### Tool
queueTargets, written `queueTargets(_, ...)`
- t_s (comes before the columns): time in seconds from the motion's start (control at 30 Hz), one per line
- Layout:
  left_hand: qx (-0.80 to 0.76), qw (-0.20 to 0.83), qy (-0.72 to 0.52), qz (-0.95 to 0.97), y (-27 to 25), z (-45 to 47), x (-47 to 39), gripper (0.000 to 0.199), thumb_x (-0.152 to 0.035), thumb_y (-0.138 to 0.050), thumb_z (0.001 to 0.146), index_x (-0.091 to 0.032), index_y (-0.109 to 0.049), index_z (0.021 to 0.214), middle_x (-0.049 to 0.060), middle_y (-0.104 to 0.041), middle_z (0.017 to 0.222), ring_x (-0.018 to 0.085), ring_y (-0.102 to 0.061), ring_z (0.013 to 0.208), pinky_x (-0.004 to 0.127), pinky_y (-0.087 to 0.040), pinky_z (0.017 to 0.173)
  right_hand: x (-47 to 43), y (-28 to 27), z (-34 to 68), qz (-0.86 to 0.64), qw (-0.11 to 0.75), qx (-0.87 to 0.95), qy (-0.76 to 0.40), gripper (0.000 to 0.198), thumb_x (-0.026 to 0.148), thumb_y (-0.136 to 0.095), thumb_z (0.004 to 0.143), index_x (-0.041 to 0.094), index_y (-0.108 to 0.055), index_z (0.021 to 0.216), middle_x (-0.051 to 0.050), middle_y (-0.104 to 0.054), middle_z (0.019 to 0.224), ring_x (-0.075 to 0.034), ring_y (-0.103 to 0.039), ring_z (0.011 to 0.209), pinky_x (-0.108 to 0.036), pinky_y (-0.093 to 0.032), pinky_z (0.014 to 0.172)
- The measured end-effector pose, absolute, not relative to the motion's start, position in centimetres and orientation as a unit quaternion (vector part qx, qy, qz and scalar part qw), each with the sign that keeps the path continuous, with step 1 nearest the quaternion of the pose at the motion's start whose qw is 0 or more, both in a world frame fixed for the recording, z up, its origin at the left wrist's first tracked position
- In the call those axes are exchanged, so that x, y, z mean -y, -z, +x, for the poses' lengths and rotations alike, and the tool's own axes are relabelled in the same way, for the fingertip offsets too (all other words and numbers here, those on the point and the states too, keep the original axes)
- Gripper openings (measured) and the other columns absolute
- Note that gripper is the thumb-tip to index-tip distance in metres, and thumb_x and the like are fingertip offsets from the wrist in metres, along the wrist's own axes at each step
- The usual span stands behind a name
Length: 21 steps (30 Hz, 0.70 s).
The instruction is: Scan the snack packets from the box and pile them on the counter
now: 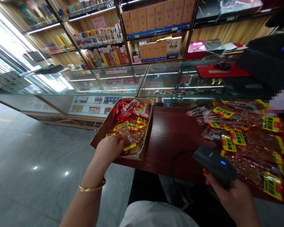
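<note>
A cardboard box holds several red and yellow snack packets. Over its near left side, my left hand is closed with its fingers curled down at one of the packets; the fingertips are partly hidden. Wrapped round the handle of a dark barcode scanner is my right hand, lower right. A blue light glows on the scanner's top, and its cable runs toward the dark wooden counter. Close to the scanner, more snack packets lie overlapping on the counter's right side.
Behind the counter stands a glass display case, with a mouse on a red mat on top. Stocked shelves line the wall. At the right edge is a pixelated patch. Grey tiled floor spreads to the left.
</note>
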State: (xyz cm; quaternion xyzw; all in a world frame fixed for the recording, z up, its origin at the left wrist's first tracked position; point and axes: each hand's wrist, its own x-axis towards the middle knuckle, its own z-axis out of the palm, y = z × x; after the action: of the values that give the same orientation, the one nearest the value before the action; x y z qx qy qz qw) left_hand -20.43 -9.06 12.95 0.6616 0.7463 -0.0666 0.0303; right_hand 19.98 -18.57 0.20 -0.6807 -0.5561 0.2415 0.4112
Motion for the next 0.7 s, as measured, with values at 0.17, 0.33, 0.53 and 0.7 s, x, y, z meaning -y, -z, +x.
queueTargets(0.17, -0.731, 0.007, -0.044, 0.681, -12.8, -19.3, 9.0, 0.059, -0.039, -0.053, 0.096, -0.012, -0.052, 0.148, 0.019, -0.067, 0.140, 0.033, -0.064, 0.128, 0.040, -0.049, 0.103, 18.5, -0.3, 20.6, -0.681, 0.403, 0.559, -0.247, 0.032, 0.056, -0.077, 0.078, 0.024, -0.083, 0.078, -0.005, -0.082, 0.070, -0.026, -0.080, 0.063, -0.026, -0.062, 0.056)
queueTargets(0.33, -0.741, 0.036, 0.062, 0.668, -11.5, -17.7, 7.1, 0.090, -0.059, -0.064, 0.089, -0.001, -0.038, 0.154, 0.028, -0.071, 0.126, 0.041, -0.068, 0.118, 0.045, -0.051, 0.096, 18.7, -0.9, 20.5, -0.686, 0.417, 0.539, -0.254, 0.029, 0.052, -0.076, 0.078, 0.024, -0.083, 0.075, -0.005, -0.083, 0.072, -0.026, -0.080, 0.064, -0.026, -0.063, 0.057)
queueTargets(0.53, -0.727, -0.007, 0.048, 0.685, -9.4, -18.0, 6.5, 0.099, -0.043, -0.079, 0.080, -0.001, -0.032, 0.157, 0.029, -0.066, 0.133, 0.042, -0.061, 0.127, 0.047, -0.046, 0.106, 18.8, -1.9, 20.2, -0.697, 0.432, 0.507, -0.265, 0.027, 0.050, -0.078, 0.073, 0.023, -0.081, 0.070, -0.004, -0.080, 0.065, -0.024, -0.078, 0.058, -0.024, -0.062, 0.055)
queueTargets(0.7, -0.747, 0.087, -0.139, 0.644, -8.9, -19.2, 6.4, 0.085, -0.026, -0.074, 0.081, -0.010, -0.038, 0.156, 0.020, -0.068, 0.134, 0.033, -0.066, 0.122, 0.043, -0.051, 0.104, 18.7, -2.3, 20.1, -0.696, 0.441, 0.508, -0.250, 0.029, 0.052, -0.078, 0.074, 0.023, -0.079, 0.069, -0.005, -0.080, 0.063, -0.024, -0.077, 0.056, -0.025, -0.062, 0.055)
